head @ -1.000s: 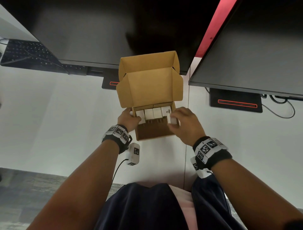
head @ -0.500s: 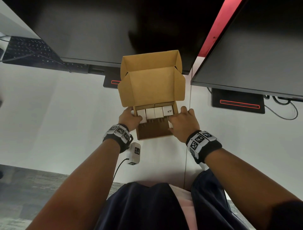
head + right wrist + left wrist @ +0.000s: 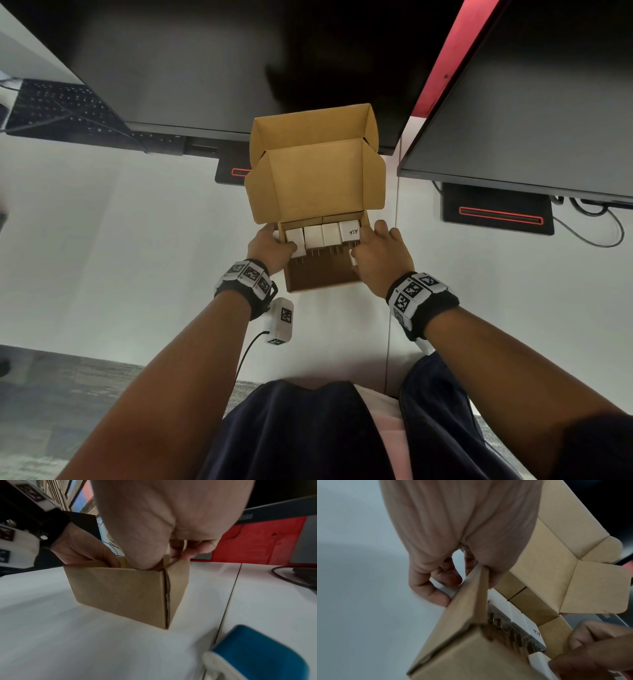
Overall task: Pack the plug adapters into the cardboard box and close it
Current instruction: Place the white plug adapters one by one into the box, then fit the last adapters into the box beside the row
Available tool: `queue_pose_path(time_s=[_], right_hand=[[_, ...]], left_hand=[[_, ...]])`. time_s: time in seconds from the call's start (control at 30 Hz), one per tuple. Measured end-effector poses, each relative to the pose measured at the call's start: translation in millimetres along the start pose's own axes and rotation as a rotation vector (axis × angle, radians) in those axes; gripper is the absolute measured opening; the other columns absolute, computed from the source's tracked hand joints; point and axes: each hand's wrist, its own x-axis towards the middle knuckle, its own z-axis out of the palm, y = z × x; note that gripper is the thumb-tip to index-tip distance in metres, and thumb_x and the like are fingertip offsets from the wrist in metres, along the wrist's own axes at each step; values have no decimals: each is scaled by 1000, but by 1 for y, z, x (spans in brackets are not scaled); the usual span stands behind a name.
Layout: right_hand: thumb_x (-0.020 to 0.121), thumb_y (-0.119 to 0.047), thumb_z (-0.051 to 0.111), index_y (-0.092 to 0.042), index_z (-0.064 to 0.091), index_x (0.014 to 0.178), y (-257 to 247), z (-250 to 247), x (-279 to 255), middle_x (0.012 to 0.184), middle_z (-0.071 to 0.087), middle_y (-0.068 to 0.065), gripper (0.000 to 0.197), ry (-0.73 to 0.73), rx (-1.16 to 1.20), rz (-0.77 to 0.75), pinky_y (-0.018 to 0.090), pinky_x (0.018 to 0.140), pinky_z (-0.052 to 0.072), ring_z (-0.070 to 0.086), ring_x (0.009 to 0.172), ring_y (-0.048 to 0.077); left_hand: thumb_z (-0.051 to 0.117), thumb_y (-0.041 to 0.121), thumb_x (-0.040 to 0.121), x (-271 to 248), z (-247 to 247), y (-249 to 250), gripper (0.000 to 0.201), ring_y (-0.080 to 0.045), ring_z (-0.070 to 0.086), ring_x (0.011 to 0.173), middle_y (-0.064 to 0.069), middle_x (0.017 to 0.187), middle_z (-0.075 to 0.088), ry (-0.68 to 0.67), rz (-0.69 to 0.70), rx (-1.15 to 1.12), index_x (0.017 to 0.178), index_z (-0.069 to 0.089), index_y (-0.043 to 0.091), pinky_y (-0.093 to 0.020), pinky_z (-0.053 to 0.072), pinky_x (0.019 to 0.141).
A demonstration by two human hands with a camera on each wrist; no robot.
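The head view looks steeply down on the cardboard box (image 3: pixel 322 274) from above. The left wrist view sits close over the box's left wall, looking into it. The right wrist view looks low across the desk at the box's outer corner. All three share the box.
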Motion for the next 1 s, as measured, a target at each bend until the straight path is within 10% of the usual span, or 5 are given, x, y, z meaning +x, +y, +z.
queue_pose_path(time_s=[0.37, 0.77, 1.0], right_hand=[[86, -23, 67, -13, 75, 88, -1, 2, 1, 123, 54, 11, 13, 18, 80, 1, 40, 89, 47, 44, 113, 31], [91, -27, 66, -11, 73, 98, 14, 6, -10, 101, 53, 6, 19, 160, 382, -87, 40, 85, 52, 45, 104, 25], [90, -17, 67, -13, 70, 111, 63, 41, -59, 95, 56, 2, 22, 307, 765, 244, 34, 80, 51, 56, 94, 23]], left_hand=[[65, 24, 73, 2, 1, -3, 54, -30, 72, 99, -6, 103, 78, -9, 9, -30, 127, 62, 25, -51, 59, 96], [66, 21, 80, 5, 1, -5, 45, -30, 72, 100, -5, 103, 76, 4, 17, -5, 125, 63, 25, -50, 59, 95], [66, 21, 83, 7, 2, -6, 41, -29, 71, 101, -3, 104, 77, 9, 25, -2, 123, 62, 26, -49, 60, 94]])
